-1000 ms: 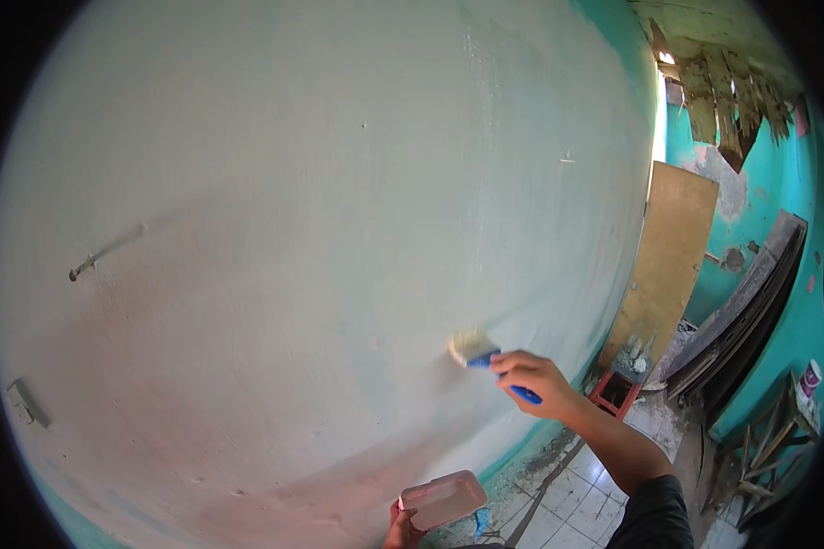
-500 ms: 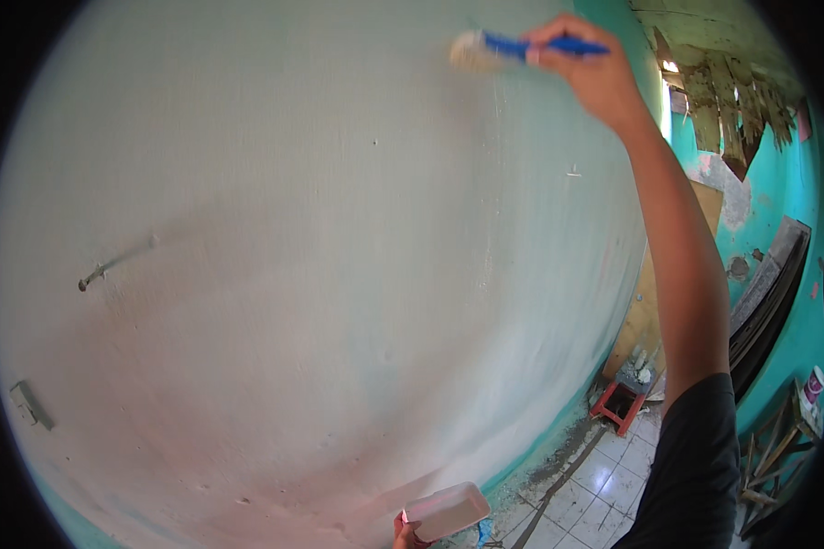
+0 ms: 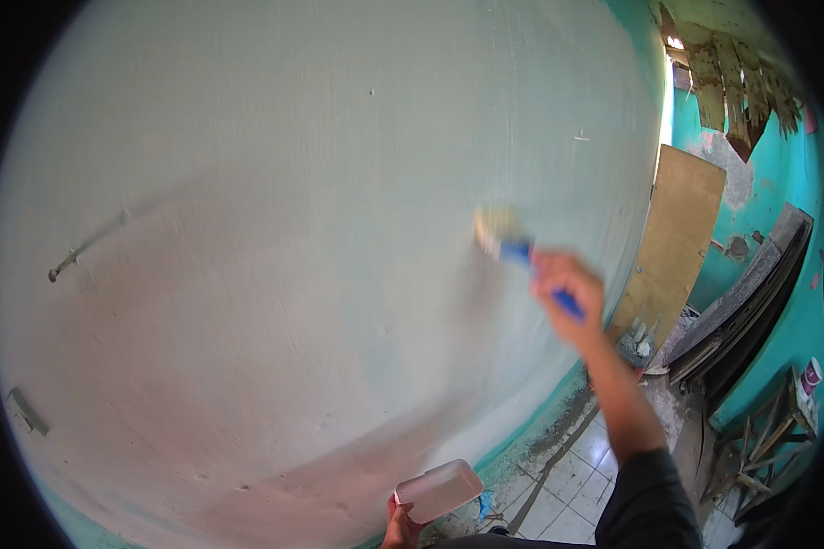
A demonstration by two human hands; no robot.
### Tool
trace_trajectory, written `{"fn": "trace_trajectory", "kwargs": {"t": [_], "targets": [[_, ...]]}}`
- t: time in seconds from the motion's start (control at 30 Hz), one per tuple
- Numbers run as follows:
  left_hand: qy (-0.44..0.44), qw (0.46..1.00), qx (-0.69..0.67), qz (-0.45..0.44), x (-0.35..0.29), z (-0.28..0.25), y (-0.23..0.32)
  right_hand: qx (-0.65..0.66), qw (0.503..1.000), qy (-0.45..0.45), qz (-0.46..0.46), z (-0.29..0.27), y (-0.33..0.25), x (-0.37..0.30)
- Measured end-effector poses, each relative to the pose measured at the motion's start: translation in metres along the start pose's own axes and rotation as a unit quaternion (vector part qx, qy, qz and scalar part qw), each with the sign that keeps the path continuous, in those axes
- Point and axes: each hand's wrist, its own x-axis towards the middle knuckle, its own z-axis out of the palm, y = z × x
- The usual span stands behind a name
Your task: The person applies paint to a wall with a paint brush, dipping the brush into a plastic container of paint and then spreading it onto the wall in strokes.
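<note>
My right hand [image 3: 569, 291] is closed around the blue handle of a paintbrush [image 3: 516, 250]. Its pale bristles [image 3: 494, 224] are against or very near the wall [image 3: 339, 210], right of its middle; motion smears them slightly. The wall has a whitish coat with green showing through toward the right and along the bottom. Low in the view, my left hand [image 3: 401, 523] grips the left end of a shallow pale rectangular tray [image 3: 441, 492], tilted beside the wall. What the tray holds, I cannot make out clearly.
A nail [image 3: 57, 273] sticks out of the wall at left, above a small wall fitting [image 3: 27, 412]. At right, a tan board [image 3: 677, 220] and dark planks [image 3: 751, 302] lean near a turquoise wall. A wooden stand [image 3: 783, 421] bears a cup [image 3: 811, 376]. White tiles [image 3: 568, 499] cover the floor.
My right hand has brought the paintbrush down the wall from near the top to about mid-height, and the brush now tilts up to the left. The tray has shifted slightly left and up.
</note>
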Motion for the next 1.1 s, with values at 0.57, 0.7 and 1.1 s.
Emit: {"fn": "trace_trajectory", "kwargs": {"t": [0.57,0.7,1.1], "targets": [[0.073,0.995,0.030,-0.063,0.016,0.017,0.014,0.090,0.973,-0.169,0.132,-0.026,-0.009,0.052],[0.092,0.993,0.025,-0.070,0.015,0.019,0.019,0.066,0.989,-0.104,0.080,-0.029,-0.039,0.104],[0.119,0.991,0.035,-0.044,0.001,0.009,0.015,0.097,0.922,0.027,0.373,0.074,-0.051,-0.296]]}}
